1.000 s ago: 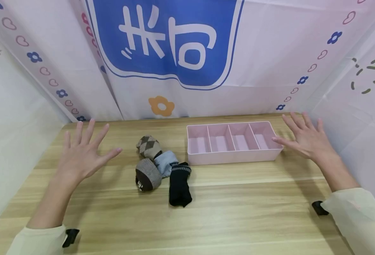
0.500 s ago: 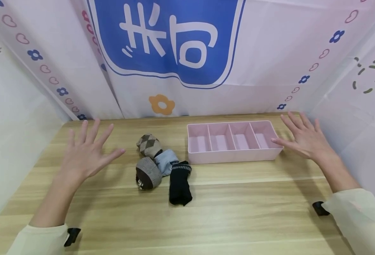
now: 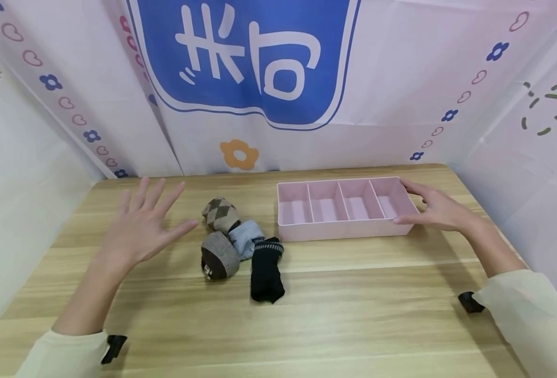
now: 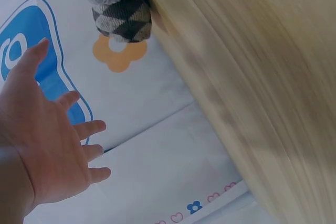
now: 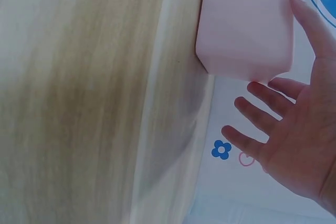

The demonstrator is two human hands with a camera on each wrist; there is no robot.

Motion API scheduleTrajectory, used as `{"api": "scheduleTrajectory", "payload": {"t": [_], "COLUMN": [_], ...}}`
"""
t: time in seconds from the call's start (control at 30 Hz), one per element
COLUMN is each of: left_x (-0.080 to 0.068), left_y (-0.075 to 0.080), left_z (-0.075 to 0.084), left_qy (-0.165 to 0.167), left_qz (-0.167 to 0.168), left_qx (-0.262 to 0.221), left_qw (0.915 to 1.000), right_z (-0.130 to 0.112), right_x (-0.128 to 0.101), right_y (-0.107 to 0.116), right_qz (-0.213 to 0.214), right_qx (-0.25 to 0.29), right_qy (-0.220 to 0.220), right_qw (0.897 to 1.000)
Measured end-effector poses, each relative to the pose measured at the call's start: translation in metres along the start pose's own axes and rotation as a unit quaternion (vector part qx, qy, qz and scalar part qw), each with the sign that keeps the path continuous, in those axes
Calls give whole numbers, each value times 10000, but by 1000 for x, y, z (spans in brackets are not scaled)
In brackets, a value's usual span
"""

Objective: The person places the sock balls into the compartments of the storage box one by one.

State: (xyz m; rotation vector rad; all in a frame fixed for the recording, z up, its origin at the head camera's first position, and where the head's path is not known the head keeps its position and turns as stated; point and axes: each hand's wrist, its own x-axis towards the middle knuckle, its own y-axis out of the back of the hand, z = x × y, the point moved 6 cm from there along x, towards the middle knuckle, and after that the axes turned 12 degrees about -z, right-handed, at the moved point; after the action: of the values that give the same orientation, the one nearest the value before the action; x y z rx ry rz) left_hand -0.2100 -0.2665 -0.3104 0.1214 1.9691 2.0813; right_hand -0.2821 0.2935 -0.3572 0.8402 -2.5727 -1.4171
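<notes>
Nothing sorted yet: your four rolled socks (image 3: 240,247) lie mid-bench.
Your right hand (image 3: 436,208), fingers spread, touches the empty pink plastic four-compartment tray (image 3: 344,228) toward the far right corner; your left hand (image 3: 143,228) hovers open.

A light wooden table (image 3: 354,315) fills the lower view, its planks running left to right. Behind the table hangs a white cloth backdrop (image 3: 401,105) bearing a large blue sign (image 3: 245,58), an orange flower (image 3: 238,154) below the sign, and strings of small hearts and blue flowers.
</notes>
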Motion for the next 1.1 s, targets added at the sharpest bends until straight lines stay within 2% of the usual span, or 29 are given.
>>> {"api": "scheduleTrajectory", "payload": {"t": [0.17,0.37,0.47,0.73,0.97,1.1], "left_x": [2,8,10,14,13,10], "left_y": [1,-2,-2,-7,-20,-26], "left_z": [10,26,34,42,45,49], "left_qy": [-258,-917,-1139,-1237,-1318,-1494], "left_qz": [11,71,159,76,-83,-197], "left_qx": [-143,-644,-793,-1346,-1699,-1853], "left_qw": [9996,9937,9902,9831,9766,9711], "right_z": [3,5,5,8,9,9], "right_x": [1,2,4,5,6,7], "right_y": [-1,-2,-2,-10,-11,-11], "right_qz": [-66,-161,-197,-424,-405,-440], "right_qx": [328,489,633,1356,1406,1431], "right_qy": [30,-92,-124,-77,-39,-95], "right_qw": [9994,9986,9977,9898,9892,9887]}}
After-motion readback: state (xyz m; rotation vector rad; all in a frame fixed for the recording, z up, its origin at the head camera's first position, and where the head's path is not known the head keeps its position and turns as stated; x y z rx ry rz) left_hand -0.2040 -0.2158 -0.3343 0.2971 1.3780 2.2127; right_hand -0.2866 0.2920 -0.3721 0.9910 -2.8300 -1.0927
